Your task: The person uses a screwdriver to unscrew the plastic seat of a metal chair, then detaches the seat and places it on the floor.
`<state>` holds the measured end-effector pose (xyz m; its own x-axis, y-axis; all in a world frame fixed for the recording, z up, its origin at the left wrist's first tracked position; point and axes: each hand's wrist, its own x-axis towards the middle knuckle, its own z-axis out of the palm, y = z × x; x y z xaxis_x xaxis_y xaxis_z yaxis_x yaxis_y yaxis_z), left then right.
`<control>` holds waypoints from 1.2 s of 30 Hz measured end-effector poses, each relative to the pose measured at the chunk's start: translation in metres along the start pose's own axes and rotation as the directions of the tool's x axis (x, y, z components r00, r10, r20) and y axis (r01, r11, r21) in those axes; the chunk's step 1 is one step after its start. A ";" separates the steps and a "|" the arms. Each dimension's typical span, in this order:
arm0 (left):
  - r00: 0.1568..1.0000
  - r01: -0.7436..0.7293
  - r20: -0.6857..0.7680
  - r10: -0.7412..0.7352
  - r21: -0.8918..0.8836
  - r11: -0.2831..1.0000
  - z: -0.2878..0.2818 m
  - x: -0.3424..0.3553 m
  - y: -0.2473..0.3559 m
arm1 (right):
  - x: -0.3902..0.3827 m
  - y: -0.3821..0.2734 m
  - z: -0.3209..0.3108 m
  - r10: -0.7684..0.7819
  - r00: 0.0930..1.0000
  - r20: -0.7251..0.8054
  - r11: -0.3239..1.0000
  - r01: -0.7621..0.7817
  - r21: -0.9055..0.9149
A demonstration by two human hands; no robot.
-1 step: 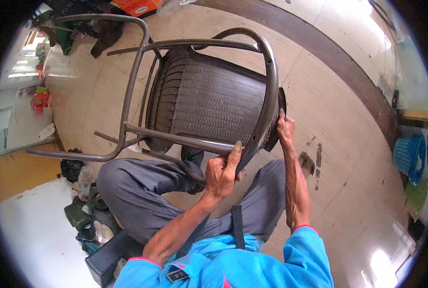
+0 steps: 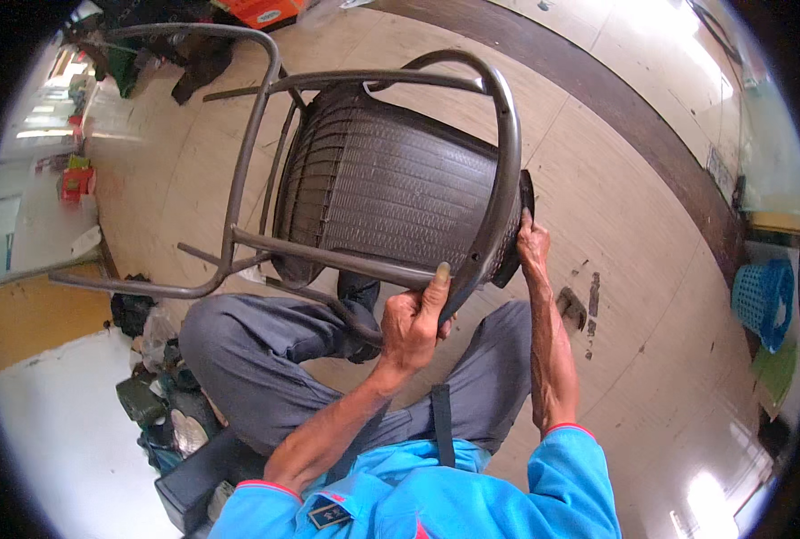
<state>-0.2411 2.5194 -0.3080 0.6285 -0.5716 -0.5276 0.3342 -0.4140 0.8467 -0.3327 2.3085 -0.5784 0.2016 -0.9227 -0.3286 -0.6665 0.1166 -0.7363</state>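
A dark brown chair [image 2: 409,184] with a tubular metal frame and a woven-patterned plastic panel is tipped over in front of me, its legs stretching to the left. My left hand [image 2: 411,331] is wrapped round the near part of the curved frame tube [image 2: 499,211], thumb lying along it. On the right, my right hand [image 2: 533,244] grips the edge of the panel just outside that tube; its fingers are partly hidden behind the edge. The chair's near lower leg passes close to my left knee.
On the left, bags and dark bundles [image 2: 158,395] lie beside a black box [image 2: 198,485] and a white surface. A blue basket [image 2: 764,301] is at the far right. Dark clutter and an orange box [image 2: 263,11] lie at the back. Dark marks [image 2: 580,305] show on the floor.
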 end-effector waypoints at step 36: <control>0.989 0.111 0.112 -0.100 -0.088 0.990 -0.005 0.002 -0.026 | -0.025 0.014 -0.027 0.066 0.997 0.042 0.995 -0.069 0.077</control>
<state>-0.2451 2.5322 -0.3306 0.5088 -0.6032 -0.6143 0.4624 -0.4105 0.7860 -0.3664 2.3237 -0.5648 0.1876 -0.8967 -0.4010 -0.6213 0.2079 -0.7555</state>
